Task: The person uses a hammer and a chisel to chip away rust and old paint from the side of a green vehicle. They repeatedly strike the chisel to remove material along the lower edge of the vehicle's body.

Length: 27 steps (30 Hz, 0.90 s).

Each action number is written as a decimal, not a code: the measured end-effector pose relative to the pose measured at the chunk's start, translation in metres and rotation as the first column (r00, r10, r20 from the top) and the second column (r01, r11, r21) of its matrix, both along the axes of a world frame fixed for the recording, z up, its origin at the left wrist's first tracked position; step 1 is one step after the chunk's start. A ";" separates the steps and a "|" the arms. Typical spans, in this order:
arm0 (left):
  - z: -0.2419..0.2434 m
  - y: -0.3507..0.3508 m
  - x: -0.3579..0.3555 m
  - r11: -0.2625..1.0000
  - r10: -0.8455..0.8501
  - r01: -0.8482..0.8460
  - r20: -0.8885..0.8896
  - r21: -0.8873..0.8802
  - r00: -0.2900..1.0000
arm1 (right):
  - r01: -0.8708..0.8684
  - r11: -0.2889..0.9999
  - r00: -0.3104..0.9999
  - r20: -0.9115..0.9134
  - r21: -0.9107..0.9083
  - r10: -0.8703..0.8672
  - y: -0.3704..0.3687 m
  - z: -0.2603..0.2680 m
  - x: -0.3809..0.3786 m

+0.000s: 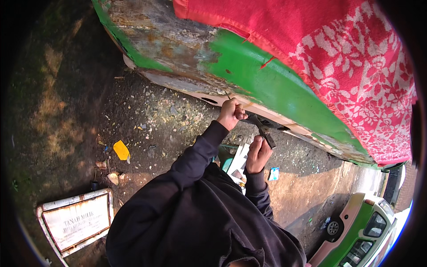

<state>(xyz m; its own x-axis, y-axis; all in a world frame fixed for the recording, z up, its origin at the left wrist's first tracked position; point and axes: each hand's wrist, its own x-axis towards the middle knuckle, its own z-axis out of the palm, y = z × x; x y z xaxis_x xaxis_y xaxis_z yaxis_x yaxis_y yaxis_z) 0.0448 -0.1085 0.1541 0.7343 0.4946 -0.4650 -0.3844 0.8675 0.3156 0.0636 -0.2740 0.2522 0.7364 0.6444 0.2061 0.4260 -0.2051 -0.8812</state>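
Note:
My left hand (230,114) is closed around a thin metal tool, perhaps a chisel or screwdriver (228,95), its tip against the lower edge of a green vehicle body panel (263,80). The butt of its handle sticks out beside my fingers. To the right, my right hand (258,155) grips what looks like a hammer (266,132); its dark metal head lies close to that butt, and its handle is mostly hidden. Paint is worn off much of the panel's left part, leaving brown and grey patches, and the strip along the bottom is pale pink.
A red and white floral cloth (320,50) drapes over the panel. Paint flakes litter the ground, with a yellow scrap (121,150) and a blue packet (274,174). A rusty framed sign (81,218) stands lower left; a green and white vehicle (358,230) is parked lower right.

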 end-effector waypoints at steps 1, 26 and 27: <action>-0.004 0.002 -0.003 1.000 -0.009 0.009 0.054 -0.008 0.999 | 0.004 0.999 1.000 -0.031 0.054 -0.003 0.000 0.001 -0.002; 0.006 -0.010 0.022 0.995 0.099 -0.097 -0.121 0.022 0.988 | 0.124 0.934 0.978 -0.199 0.335 -0.058 -0.006 -0.021 -0.003; 0.011 -0.014 0.030 0.995 0.097 -0.096 -0.117 0.014 0.988 | 0.091 0.910 0.985 -0.172 0.404 -0.022 -0.010 -0.034 0.002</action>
